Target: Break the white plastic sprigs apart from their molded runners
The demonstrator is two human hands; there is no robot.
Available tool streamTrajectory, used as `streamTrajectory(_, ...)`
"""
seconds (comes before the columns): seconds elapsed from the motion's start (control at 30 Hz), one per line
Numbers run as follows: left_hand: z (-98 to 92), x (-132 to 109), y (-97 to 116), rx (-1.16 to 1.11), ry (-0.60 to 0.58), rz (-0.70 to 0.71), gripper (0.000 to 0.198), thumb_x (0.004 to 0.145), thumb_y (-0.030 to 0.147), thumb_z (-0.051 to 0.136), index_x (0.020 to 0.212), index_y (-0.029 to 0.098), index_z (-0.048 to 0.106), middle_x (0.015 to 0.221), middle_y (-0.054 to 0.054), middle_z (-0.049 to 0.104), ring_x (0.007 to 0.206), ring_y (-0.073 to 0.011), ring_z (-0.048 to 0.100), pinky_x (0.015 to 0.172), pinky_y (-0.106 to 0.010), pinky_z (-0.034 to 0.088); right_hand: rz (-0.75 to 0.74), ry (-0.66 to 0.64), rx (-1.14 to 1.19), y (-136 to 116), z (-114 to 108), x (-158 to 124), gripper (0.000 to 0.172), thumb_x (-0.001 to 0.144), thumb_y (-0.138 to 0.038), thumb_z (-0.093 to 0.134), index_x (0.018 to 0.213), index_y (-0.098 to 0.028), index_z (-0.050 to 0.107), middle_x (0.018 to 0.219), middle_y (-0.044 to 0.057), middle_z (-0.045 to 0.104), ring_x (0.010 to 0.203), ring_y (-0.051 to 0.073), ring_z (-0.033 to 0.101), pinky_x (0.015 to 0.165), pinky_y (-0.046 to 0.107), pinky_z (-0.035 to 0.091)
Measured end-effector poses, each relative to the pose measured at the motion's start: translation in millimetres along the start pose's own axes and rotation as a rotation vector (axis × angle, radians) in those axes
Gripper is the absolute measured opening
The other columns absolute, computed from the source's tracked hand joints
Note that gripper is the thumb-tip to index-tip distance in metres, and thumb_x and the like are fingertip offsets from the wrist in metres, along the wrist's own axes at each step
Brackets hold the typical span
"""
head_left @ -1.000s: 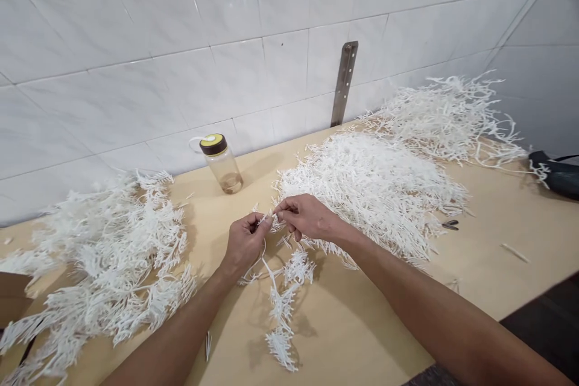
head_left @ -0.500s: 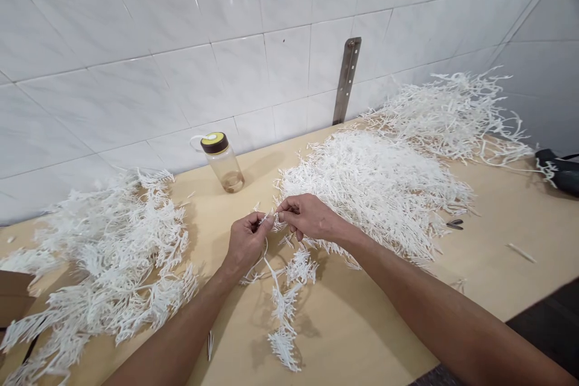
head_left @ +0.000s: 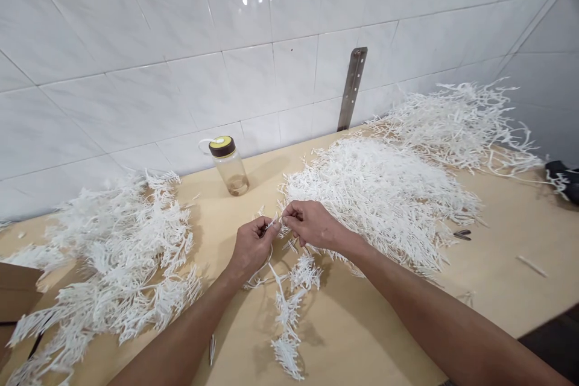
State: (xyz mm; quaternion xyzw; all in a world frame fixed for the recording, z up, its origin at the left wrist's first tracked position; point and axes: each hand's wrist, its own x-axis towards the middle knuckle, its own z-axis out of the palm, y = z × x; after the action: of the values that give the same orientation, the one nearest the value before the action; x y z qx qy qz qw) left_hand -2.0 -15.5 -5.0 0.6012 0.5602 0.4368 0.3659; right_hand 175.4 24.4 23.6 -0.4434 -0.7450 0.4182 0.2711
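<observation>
My left hand (head_left: 253, 245) pinches the upper end of a white branching stem (head_left: 289, 313), whose feathery tufts hang down over the table. Close beside it, my right hand (head_left: 310, 223) has thumb and forefinger pressed together at the same end of the stem. Whatever small piece lies between the right fingertips is too small to make out. Just behind my right hand spreads a large heap of short white sprigs (head_left: 375, 187). To the left of my left arm lies a pile of bushy white branches (head_left: 122, 253).
A clear bottle (head_left: 233, 174) with a yellow-and-black lid stands near the tiled wall. Longer white strands (head_left: 452, 120) are heaped at the back right. Small dark snips (head_left: 462, 234) lie beside the sprig heap. A cardboard box (head_left: 18, 292) is at the left edge. A metal bracket (head_left: 353, 87) rises against the wall.
The whole view has shifted slightly, with everything sitting a little lower and to the right. Both hands stay together at the stem's end, their grip nearly unchanged.
</observation>
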Motion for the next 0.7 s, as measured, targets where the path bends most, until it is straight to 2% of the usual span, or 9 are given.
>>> streamTrajectory(0.27, 1.1, 0.6, 0.5, 0.017, -0.025, 0.025, 0.028, 0.084, 0.042, 0.060, 0.084, 0.015, 0.069, 0.067, 0.000, 0.061, 0.059, -0.0120, 0.048, 0.056, -0.023, 0.037, -0.078, 0.097, -0.122, 3.0, 6.3, 0.8, 0.011, 0.086, -0.018, 0.051, 0.083, -0.019, 0.062, 0.072, -0.001, 0.064, 0.054, 0.009, 0.054, 0.054, 0.022, 0.039)
streamTrajectory(0.43, 0.5, 0.0, 0.9, 0.029, 0.006, 0.021, 0.028, 0.085, 0.042, 0.059, 0.079, 0.015, 0.066, 0.063, 0.002, 0.053, 0.059, -0.0114, 0.043, 0.056, -0.023, 0.035, -0.042, 0.067, -0.030, 3.7, 7.6, 2.1, 0.010, 0.087, -0.021, 0.052, 0.086, -0.019, 0.062, 0.072, -0.002, 0.065, 0.051, 0.009, 0.056, 0.052, 0.021, 0.040)
streamTrajectory(0.6, 0.2, 0.0, 1.7, 0.000, 0.009, 0.008, 0.029, 0.085, 0.043, 0.059, 0.076, 0.016, 0.062, 0.062, 0.003, 0.049, 0.059, -0.0113, 0.041, 0.057, -0.023, 0.034, 0.019, -0.059, 0.073, 3.9, 5.9, 2.1, 0.014, 0.089, -0.025, 0.049, 0.088, -0.020, 0.063, 0.060, -0.004, 0.059, 0.044, 0.010, 0.057, 0.047, 0.022, 0.041)
streamTrajectory(0.7, 0.2, 0.1, 1.1, -0.003, -0.003, 0.006, 0.029, 0.085, 0.043, 0.059, 0.074, 0.016, 0.061, 0.062, 0.003, 0.048, 0.060, -0.0114, 0.042, 0.057, -0.023, 0.033, -0.005, -0.002, 0.000, 2.8, 7.3, 1.8, 0.015, 0.090, -0.024, 0.050, 0.086, -0.019, 0.064, 0.062, -0.003, 0.061, 0.050, 0.011, 0.058, 0.051, 0.023, 0.041)
